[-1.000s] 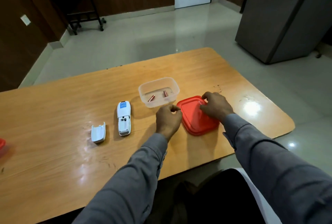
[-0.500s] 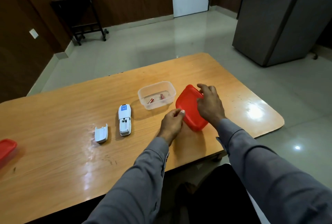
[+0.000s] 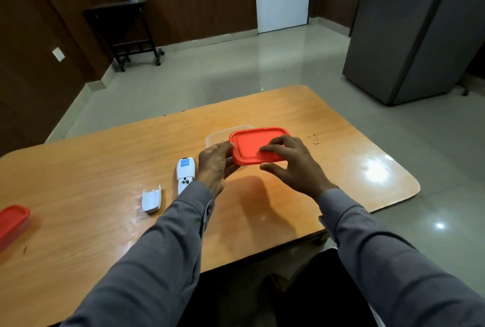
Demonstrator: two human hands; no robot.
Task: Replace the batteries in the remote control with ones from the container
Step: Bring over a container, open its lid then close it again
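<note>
Both hands hold a red lid (image 3: 252, 143) roughly level over the clear plastic container (image 3: 217, 136), covering most of it. My left hand (image 3: 214, 168) grips the lid's left edge. My right hand (image 3: 292, 165) pinches its near edge, fingers on top and thumb underneath. The batteries in the container are hidden by the lid. The white remote control (image 3: 184, 172) lies face down just left of my left hand, its battery bay open. Its white battery cover (image 3: 151, 199) lies on the table further left.
A wooden table (image 3: 105, 158) carries everything. At its left edge sits another red-lidded container (image 3: 11, 219), partly cut off. Beyond the table are a tiled floor, a dark side table (image 3: 126, 32) and a grey cabinet (image 3: 414, 32).
The red lid was lifted off the table to the right of the container, tilted up, then carried left and levelled above the container. My left hand moved onto its left edge.
</note>
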